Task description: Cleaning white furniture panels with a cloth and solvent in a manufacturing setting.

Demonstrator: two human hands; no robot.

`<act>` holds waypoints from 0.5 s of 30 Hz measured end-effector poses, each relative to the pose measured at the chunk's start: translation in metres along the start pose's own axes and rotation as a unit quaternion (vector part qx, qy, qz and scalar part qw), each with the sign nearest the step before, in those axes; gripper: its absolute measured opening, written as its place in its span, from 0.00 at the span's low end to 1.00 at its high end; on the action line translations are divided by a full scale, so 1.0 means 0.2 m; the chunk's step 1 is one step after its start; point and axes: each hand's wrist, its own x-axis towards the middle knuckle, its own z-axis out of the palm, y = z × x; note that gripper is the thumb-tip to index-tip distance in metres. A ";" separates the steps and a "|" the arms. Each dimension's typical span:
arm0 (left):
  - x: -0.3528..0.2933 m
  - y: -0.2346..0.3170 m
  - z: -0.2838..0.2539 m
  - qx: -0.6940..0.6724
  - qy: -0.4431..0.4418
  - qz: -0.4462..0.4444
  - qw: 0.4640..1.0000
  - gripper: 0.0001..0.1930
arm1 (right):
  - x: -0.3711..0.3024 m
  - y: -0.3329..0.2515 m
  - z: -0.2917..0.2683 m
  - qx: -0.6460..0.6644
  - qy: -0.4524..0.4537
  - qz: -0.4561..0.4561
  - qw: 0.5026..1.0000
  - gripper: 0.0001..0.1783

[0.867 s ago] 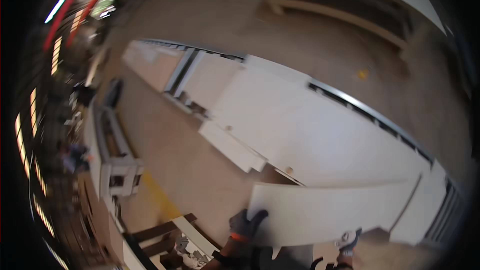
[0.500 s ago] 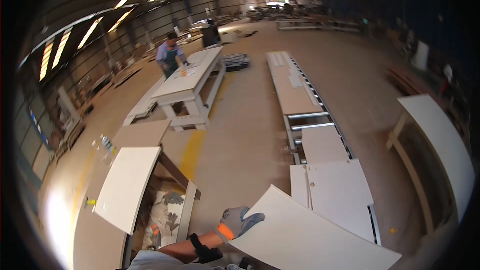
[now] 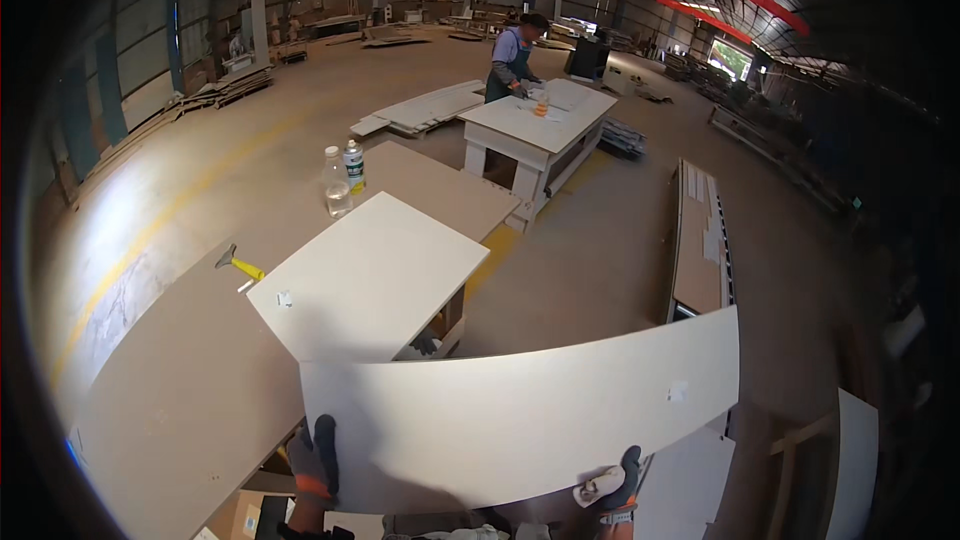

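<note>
A long white board spans the space in front of me, a small pale label near its right end. My left hand, in a grey glove with an orange cuff, is closed round its left end. My right hand, gloved too, grips the near edge, thumb on top. A crumpled pale cloth shows beside that thumb; whether the hand holds it too is unclear. Just beyond the board's left end, another white panel lies on the brown worktable. Its near corner meets or overlaps the held board.
A yellow-handled scraper, a clear bottle and a spray can stand or lie on the worktable. A co-worker leans over a white bench ahead. On the right runs a roller conveyor carrying panels; another panel stands beyond.
My view has swung left toward the worktable. The board has come round with my left hand, now lying across in front of me. My right hand has come into view on its near edge.
</note>
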 end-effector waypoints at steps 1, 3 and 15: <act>-0.03 0.02 -0.03 -0.024 0.037 -0.014 0.999 0.26 | 0.09 0.02 0.03 0.005 -0.002 0.000 1.000 0.47; -0.06 -0.14 -0.11 -0.082 0.073 -0.106 0.988 0.28 | 0.33 0.02 0.19 -0.349 0.200 0.044 0.914 0.49; -0.14 0.18 0.08 -0.006 0.270 -0.255 0.929 0.29 | 1.64 0.16 0.27 -0.363 0.039 0.300 0.882 0.28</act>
